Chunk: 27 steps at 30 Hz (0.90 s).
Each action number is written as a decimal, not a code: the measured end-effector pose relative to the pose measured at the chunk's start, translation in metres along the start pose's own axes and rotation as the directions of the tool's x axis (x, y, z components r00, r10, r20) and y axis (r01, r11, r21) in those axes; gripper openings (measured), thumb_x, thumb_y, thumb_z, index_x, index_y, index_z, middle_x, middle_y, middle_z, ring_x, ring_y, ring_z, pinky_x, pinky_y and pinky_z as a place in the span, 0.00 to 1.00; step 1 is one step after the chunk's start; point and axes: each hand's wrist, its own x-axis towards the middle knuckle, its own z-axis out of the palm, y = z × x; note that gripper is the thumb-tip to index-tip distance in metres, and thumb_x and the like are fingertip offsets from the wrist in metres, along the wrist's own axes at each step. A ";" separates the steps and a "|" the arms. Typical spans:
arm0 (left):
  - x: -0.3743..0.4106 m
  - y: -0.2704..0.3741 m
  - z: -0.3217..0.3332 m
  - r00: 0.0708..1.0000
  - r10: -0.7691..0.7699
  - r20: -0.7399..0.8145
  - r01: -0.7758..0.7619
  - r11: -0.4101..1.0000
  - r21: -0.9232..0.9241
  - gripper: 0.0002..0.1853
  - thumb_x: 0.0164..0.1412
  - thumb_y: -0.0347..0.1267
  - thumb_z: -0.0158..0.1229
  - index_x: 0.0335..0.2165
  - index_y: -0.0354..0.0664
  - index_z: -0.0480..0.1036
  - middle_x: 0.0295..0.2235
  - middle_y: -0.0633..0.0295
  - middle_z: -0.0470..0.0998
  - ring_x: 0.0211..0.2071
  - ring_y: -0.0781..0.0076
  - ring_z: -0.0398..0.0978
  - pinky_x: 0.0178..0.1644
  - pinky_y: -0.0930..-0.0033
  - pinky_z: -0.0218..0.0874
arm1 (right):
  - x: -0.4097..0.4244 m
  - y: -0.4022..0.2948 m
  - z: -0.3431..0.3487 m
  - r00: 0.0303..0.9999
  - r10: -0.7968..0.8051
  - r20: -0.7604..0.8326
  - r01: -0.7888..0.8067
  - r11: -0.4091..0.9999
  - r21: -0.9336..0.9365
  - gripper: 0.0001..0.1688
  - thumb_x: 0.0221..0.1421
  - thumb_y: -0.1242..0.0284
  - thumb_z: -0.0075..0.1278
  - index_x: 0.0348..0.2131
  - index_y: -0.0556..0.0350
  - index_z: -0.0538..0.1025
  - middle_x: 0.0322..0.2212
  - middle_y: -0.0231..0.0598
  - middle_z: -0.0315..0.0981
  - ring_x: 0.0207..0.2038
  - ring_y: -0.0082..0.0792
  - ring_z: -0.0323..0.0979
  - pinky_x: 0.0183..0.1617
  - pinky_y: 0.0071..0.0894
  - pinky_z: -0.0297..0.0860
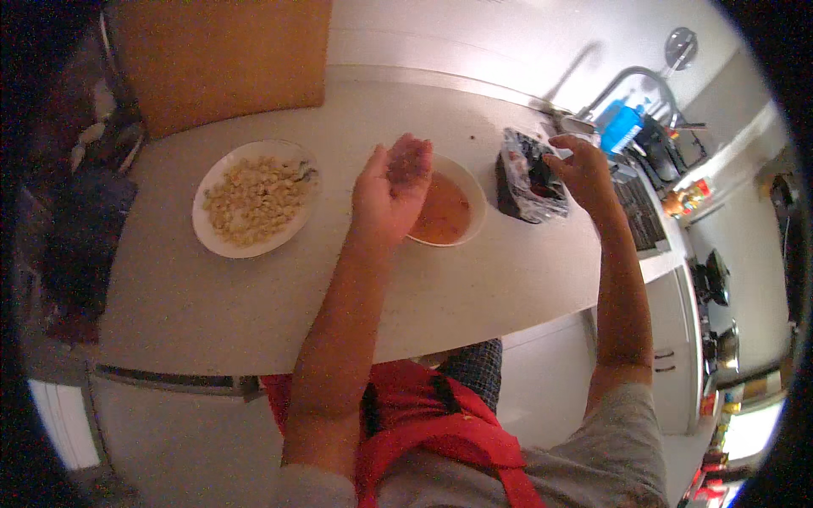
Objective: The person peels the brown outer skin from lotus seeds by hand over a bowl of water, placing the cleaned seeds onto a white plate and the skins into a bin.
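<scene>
My left hand (392,190) is palm up and cupped over the left rim of a white bowl (481,209). A dark reddish patch shows at its fingers; whether that is something held or only shadow is unclear. Orange-brown liquid (444,213) with small bits fills part of the bowl. My right hand (577,168) hovers at the right edge of a small dark container lined with a clear plastic bag (530,181), fingers apart and nothing visible in them. To the left, a white plate (219,249) carries many pale yellowish kernels or beans (257,200).
A brown board (228,57) stands upright at the back left. Beyond the container are a blue bottle (621,130), a curved faucet (635,73) and a dark rack (640,213). The pale countertop (254,311) ends at a front edge near my body.
</scene>
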 end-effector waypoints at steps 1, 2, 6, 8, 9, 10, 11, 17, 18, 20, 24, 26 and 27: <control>0.000 0.002 0.001 1.000 0.007 0.031 -0.007 1.000 0.010 0.19 0.57 0.34 0.35 0.38 0.26 0.60 0.37 0.45 0.66 0.42 0.55 0.63 0.45 0.62 0.57 | 0.003 -0.013 0.005 0.999 0.013 -0.030 -0.013 1.000 0.015 0.13 0.40 0.71 0.50 0.29 0.59 0.72 0.26 0.44 0.71 0.25 0.35 0.71 0.30 0.30 0.66; -0.001 0.004 0.003 0.998 0.013 0.060 -0.014 1.000 0.020 0.21 0.57 0.35 0.35 0.39 0.25 0.59 0.39 0.44 0.65 0.43 0.53 0.61 0.48 0.60 0.54 | 0.007 -0.030 0.010 0.999 0.019 -0.031 -0.015 0.991 0.130 0.13 0.41 0.70 0.50 0.29 0.58 0.72 0.26 0.44 0.71 0.25 0.35 0.71 0.30 0.29 0.66; -0.009 0.007 0.015 0.995 0.082 0.056 -0.092 0.975 0.203 0.22 0.57 0.41 0.35 0.37 0.30 0.62 0.37 0.51 0.66 0.41 0.60 0.62 0.47 0.63 0.54 | 0.006 -0.090 0.043 0.995 -0.080 0.067 0.035 0.864 0.502 0.09 0.46 0.75 0.46 0.30 0.61 0.71 0.25 0.37 0.70 0.23 0.21 0.67 0.27 0.19 0.64; -0.009 0.004 0.014 0.994 0.092 0.066 -0.106 0.962 0.250 0.24 0.57 0.43 0.33 0.38 0.31 0.62 0.38 0.51 0.66 0.41 0.61 0.62 0.48 0.63 0.53 | 0.003 -0.100 0.063 0.979 -0.203 0.033 0.159 0.849 0.504 0.08 0.46 0.77 0.46 0.30 0.61 0.71 0.24 0.34 0.68 0.23 0.21 0.66 0.28 0.18 0.64; -0.009 0.003 0.014 0.994 0.089 0.060 -0.103 0.954 0.281 0.24 0.57 0.43 0.33 0.38 0.31 0.62 0.38 0.52 0.66 0.41 0.62 0.62 0.48 0.64 0.53 | 0.000 -0.107 0.067 0.973 -0.230 0.029 0.174 0.808 0.563 0.08 0.45 0.78 0.46 0.30 0.62 0.71 0.25 0.35 0.68 0.24 0.22 0.66 0.28 0.18 0.64; -0.009 0.001 0.014 0.995 0.085 0.054 -0.098 0.945 0.312 0.24 0.57 0.43 0.33 0.38 0.32 0.62 0.38 0.52 0.66 0.41 0.63 0.63 0.48 0.65 0.53 | -0.001 -0.112 0.075 0.974 -0.227 0.001 0.182 0.782 0.596 0.08 0.45 0.78 0.46 0.30 0.62 0.71 0.25 0.36 0.68 0.25 0.23 0.66 0.28 0.18 0.64; -0.010 0.000 0.015 0.996 0.081 0.047 -0.092 0.935 0.343 0.24 0.57 0.44 0.33 0.38 0.32 0.62 0.38 0.52 0.66 0.40 0.64 0.63 0.48 0.66 0.52 | 0.000 -0.116 0.083 0.975 -0.222 -0.027 0.190 0.756 0.627 0.08 0.45 0.78 0.46 0.30 0.62 0.71 0.26 0.37 0.68 0.25 0.23 0.67 0.28 0.19 0.64; -0.011 -0.004 0.012 0.994 0.059 0.087 -0.088 0.920 0.382 0.22 0.57 0.42 0.34 0.38 0.34 0.62 0.37 0.55 0.67 0.40 0.68 0.63 0.48 0.69 0.52 | 0.004 -0.114 0.095 0.940 -0.337 0.054 0.254 0.796 0.550 0.10 0.44 0.70 0.46 0.28 0.56 0.72 0.28 0.46 0.68 0.30 0.41 0.68 0.34 0.32 0.64; -0.010 -0.004 0.012 0.995 0.069 0.073 -0.092 0.914 0.394 0.21 0.57 0.41 0.35 0.38 0.34 0.63 0.36 0.55 0.67 0.39 0.69 0.63 0.47 0.69 0.53 | 0.004 -0.112 0.095 0.959 -0.279 0.050 0.192 0.771 0.607 0.10 0.44 0.70 0.46 0.27 0.57 0.72 0.28 0.45 0.69 0.30 0.39 0.69 0.33 0.31 0.64; -0.010 -0.004 0.010 0.995 0.091 0.044 -0.101 0.903 0.418 0.18 0.57 0.38 0.36 0.38 0.34 0.63 0.34 0.56 0.68 0.37 0.69 0.64 0.46 0.69 0.54 | 0.001 -0.111 0.096 0.985 -0.160 0.057 0.073 0.700 0.710 0.09 0.45 0.71 0.46 0.26 0.59 0.71 0.28 0.43 0.69 0.29 0.36 0.69 0.33 0.29 0.65; -0.012 -0.013 0.017 0.974 0.215 -0.073 -0.137 0.811 0.568 0.13 0.55 0.31 0.40 0.36 0.34 0.64 0.29 0.60 0.68 0.30 0.75 0.65 0.34 0.76 0.59 | 0.000 -0.097 0.099 0.975 0.051 0.216 -0.222 0.275 0.935 0.07 0.46 0.76 0.46 0.30 0.60 0.70 0.28 0.33 0.69 0.26 0.20 0.66 0.29 0.15 0.62; -0.013 0.001 0.005 0.990 0.134 0.046 -0.133 0.763 0.632 0.11 0.54 0.29 0.42 0.35 0.35 0.64 0.28 0.63 0.68 0.26 0.78 0.65 0.27 0.80 0.58 | -0.004 -0.096 0.104 0.951 0.060 0.304 -0.306 0.025 0.952 0.08 0.47 0.75 0.45 0.30 0.59 0.69 0.28 0.32 0.69 0.26 0.18 0.66 0.28 0.13 0.62; -0.016 -0.002 0.009 0.981 0.187 0.058 -0.169 0.657 0.735 0.11 0.53 0.29 0.44 0.36 0.36 0.65 0.25 0.65 0.68 0.23 0.80 0.63 0.25 0.81 0.57 | -0.005 -0.093 0.106 0.949 0.038 0.313 -0.313 -0.014 0.950 0.09 0.46 0.74 0.46 0.31 0.59 0.69 0.28 0.33 0.69 0.27 0.19 0.66 0.29 0.15 0.63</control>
